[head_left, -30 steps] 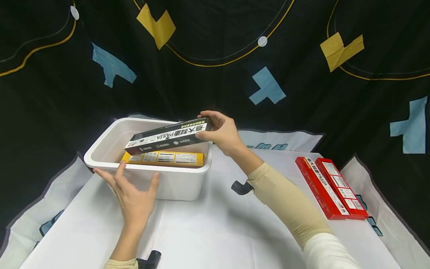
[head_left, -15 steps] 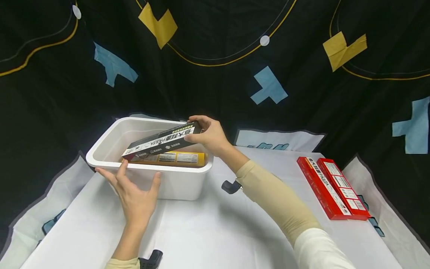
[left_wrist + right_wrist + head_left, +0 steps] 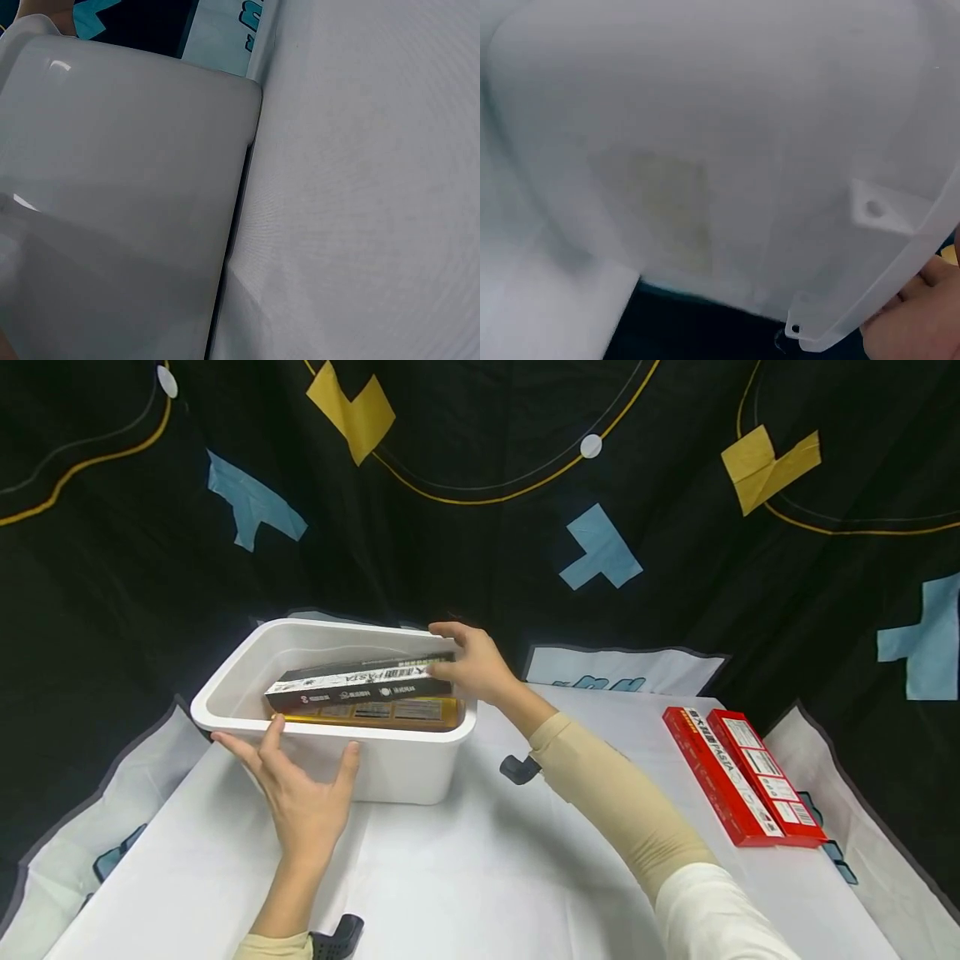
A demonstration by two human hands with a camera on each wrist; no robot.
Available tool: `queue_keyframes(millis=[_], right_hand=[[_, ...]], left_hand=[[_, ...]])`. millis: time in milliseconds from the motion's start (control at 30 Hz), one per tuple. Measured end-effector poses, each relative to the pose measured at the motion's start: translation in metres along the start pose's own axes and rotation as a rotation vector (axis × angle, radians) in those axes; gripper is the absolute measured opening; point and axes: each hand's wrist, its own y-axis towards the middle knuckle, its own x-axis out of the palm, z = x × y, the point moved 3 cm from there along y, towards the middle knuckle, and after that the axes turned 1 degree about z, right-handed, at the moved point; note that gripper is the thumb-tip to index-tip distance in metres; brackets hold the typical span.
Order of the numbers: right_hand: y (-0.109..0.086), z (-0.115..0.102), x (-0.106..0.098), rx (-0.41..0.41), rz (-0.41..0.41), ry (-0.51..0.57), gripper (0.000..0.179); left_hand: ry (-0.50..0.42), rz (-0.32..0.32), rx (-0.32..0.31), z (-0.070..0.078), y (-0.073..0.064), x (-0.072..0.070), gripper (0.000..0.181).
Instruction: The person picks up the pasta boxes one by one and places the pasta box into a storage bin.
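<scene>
A black pasta box (image 3: 360,683) lies tilted inside the white plastic bin (image 3: 397,764), above a yellow box (image 3: 390,712). My right hand (image 3: 480,667) is over the bin's right end, its thumb in front of the black box's end and its fingers apart from the box's top edge. Spread against the bin's front wall and rim are the fingers of my left hand (image 3: 303,797). The left wrist view shows mostly the bin's wall (image 3: 127,157). In the right wrist view, part of the right hand (image 3: 919,315) appears beside the bin's rim.
Two red pasta boxes, one face-up (image 3: 720,777) and one showing its label side (image 3: 765,777), lie side by side at the table's right. A black cloth (image 3: 480,568) hangs behind the white-covered table (image 3: 450,877).
The black box has moved left and lower into the bin, and its right end has dropped. My right hand went left with it, then its fingers parted from the box. The left hand stayed put.
</scene>
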Motion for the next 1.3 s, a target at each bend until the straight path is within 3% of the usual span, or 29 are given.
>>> queue_keyframes(millis=[433, 800, 1300], right_hand=[[-0.025, 0.005, -0.008, -0.111, 0.095, -0.066, 0.059], [-0.057, 0.018, -0.027, -0.137, 0.185, 0.021, 0.065], [-0.101, 0.037, -0.061, -0.205, 0.361, 0.057, 0.057]], left_hand=[[0.006, 0.006, 0.017, 0.000, 0.001, 0.000, 0.093], [0.006, 0.002, 0.020, -0.001, 0.001, 0.000, 0.093], [-0.005, 0.013, 0.058, 0.003, 0.000, 0.000, 0.090]])
